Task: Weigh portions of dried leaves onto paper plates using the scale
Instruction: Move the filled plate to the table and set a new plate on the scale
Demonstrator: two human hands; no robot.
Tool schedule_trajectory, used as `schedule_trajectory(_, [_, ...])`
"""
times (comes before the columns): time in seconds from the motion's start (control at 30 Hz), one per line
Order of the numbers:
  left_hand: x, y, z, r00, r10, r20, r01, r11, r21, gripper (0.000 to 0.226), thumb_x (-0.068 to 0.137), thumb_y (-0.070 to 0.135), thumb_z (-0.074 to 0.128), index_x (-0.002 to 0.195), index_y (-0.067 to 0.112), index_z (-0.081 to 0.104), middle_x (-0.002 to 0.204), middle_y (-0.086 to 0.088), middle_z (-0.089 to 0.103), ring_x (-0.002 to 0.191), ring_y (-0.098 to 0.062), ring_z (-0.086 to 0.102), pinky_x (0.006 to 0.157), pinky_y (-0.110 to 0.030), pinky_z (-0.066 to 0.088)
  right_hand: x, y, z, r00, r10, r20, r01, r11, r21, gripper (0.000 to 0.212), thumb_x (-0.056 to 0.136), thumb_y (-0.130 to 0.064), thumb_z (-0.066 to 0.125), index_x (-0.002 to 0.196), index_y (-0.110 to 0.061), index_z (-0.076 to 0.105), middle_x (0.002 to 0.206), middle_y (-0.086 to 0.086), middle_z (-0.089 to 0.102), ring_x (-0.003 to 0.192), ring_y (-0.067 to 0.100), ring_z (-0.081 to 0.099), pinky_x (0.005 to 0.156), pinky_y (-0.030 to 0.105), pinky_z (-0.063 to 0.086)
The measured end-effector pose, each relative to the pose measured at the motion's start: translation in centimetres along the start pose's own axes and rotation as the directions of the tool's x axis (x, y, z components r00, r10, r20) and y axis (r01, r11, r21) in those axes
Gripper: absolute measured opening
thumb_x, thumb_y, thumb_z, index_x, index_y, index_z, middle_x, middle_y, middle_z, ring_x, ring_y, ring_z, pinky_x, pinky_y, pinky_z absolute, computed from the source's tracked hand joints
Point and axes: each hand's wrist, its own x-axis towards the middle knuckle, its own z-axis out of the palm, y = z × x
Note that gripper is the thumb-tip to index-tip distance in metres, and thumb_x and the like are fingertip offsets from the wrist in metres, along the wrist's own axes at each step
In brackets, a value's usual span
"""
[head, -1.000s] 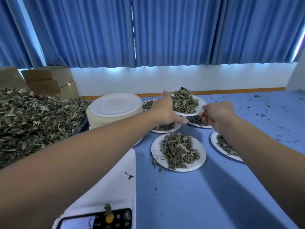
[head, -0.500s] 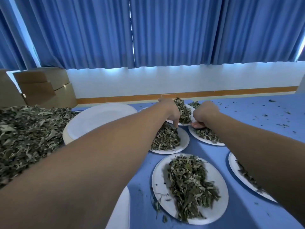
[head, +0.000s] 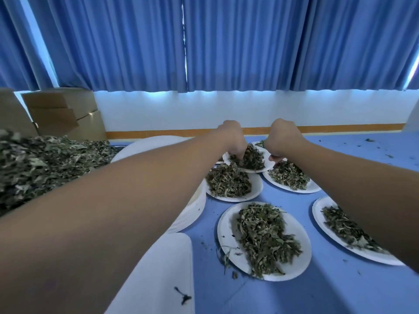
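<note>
On the blue table [head: 294, 298], the far plate [head: 267, 166] of dried leaves [head: 251, 158] overlaps two full plates, and the left hand [head: 233, 139] and right hand [head: 285, 139] each curl round one side of it. Four more plates [head: 226, 232] hold leaves too. I think a weighed plate is being put away, so next let go softly and bring an empty one from the stack [head: 195, 209] to the scale [head: 163, 268].

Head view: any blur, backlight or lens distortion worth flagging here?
Head view: wide-angle bowing of the curtains and a stretched left forearm; backlight glows below the curtain hem; the leaf pile is smeared, the nearest plate sharp; the left hand and right hand gripping the far plate are shaded.
</note>
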Motion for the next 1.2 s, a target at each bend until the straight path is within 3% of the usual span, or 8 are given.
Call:
schedule_trajectory(0.07, [-1.5,-0.6,-1.1,0.994,0.063,-0.089,-0.065,0.998,-0.020,0.033,0.084,0.017,0.081,0.087,0.010,0.050,0.086,-0.003,0.050,0.086,-0.025,0.050,0.071,-0.030,0.043,-1.1,-1.3,-0.8,0.998,-0.049,-0.029,0.050,0.999,0.014,0.030,0.091,0.007,0.054,0.062,-0.002,0.057,0.056,0.016,0.066,0.054,0.025,0.070,0.047,0.028,0.051])
schedule_trajectory(0.17, [-4.3,-2.3,-3.1,0.985,0.143,-0.092,-0.139,0.989,0.052,0.044,0.084,0.023,0.082,0.113,0.008,0.053,0.102,-0.005,0.052,0.091,-0.024,0.051,0.072,-0.031,0.041,-4.2,-4.2,-2.1,0.972,-0.233,-0.036,0.234,0.972,0.032,0.022,0.093,0.000,0.056,0.079,-0.002,0.073,0.057,0.008,0.067,0.046,0.014,0.062,0.046,0.023,0.049])
schedule_trajectory(0.33, [-10.6,-6.3,-5.3,0.981,0.182,-0.064,-0.175,0.979,0.108,0.030,0.085,0.026,0.075,0.101,0.005,0.061,0.092,-0.009,0.060,0.086,-0.027,0.056,0.071,-0.035,0.045,-9.8,-8.8,-2.7,0.839,-0.545,-0.008,0.543,0.834,0.097,0.015,0.091,-0.011,0.067,0.087,-0.016,0.080,0.077,0.007,0.075,0.061,0.018,0.063,0.072,0.036,0.057])
schedule_trajectory(0.47, [-15.5,-10.0,-6.4,0.980,0.198,-0.029,-0.196,0.979,0.061,0.028,0.087,0.036,0.071,0.099,0.011,0.071,0.089,-0.008,0.066,0.081,-0.025,0.058,0.072,-0.032,0.044,-13.7,-11.8,-1.7,0.733,-0.672,0.107,0.674,0.739,0.020,0.018,0.089,-0.016,0.067,0.094,-0.025,0.081,0.094,0.002,0.074,0.082,0.020,0.062,0.084,0.042,0.054])
schedule_trajectory(0.6, [-19.0,-13.4,-7.2,0.967,0.255,-0.002,-0.255,0.966,0.039,0.026,0.090,0.042,0.069,0.097,0.017,0.076,0.092,-0.007,0.072,0.084,-0.023,0.058,0.081,-0.037,0.050,-15.9,-12.7,-1.0,0.669,-0.726,0.161,0.734,0.679,0.016,0.020,0.093,-0.025,0.064,0.100,-0.035,0.080,0.101,-0.011,0.068,0.076,0.003,0.053,0.083,0.040,0.053])
schedule_trajectory(0.7, [-20.3,-15.3,-7.3,0.951,0.306,-0.037,-0.304,0.950,0.067,0.021,0.095,0.036,0.066,0.106,0.022,0.078,0.093,0.007,0.073,0.087,-0.015,0.059,0.079,-0.028,0.048,-16.4,-12.9,-1.1,0.631,-0.753,0.185,0.768,0.640,-0.016,0.019,0.097,-0.032,0.063,0.107,-0.036,0.078,0.105,-0.018,0.061,0.074,-0.006,0.047,0.084,0.037,0.051])
schedule_trajectory(0.87, [-20.6,-16.7,-7.1,0.937,0.338,-0.091,-0.334,0.941,0.060,0.022,0.097,0.026,0.065,0.115,0.023,0.077,0.112,0.010,0.075,0.105,-0.010,0.064,0.092,-0.028,0.048,-16.6,-13.1,-1.4,0.633,-0.741,0.223,0.774,0.612,-0.163,0.020,0.100,-0.035,0.058,0.104,-0.034,0.078,0.115,-0.020,0.061,0.087,0.008,0.055,0.077,0.038,0.051])
schedule_trajectory(1.2, [-19.7,-17.3,-6.5,0.907,0.382,-0.178,-0.380,0.924,0.046,0.014,0.092,0.024,0.070,0.101,0.026,0.081,0.097,0.013,0.077,0.096,-0.007,0.066,0.088,-0.033,0.052,-16.7,-13.5,-1.6,0.567,-0.767,0.300,0.817,0.478,-0.323,0.026,0.104,-0.038,0.050,0.106,-0.032,0.076,0.115,-0.016,0.061,0.095,0.016,0.053,0.078,0.039,0.049])
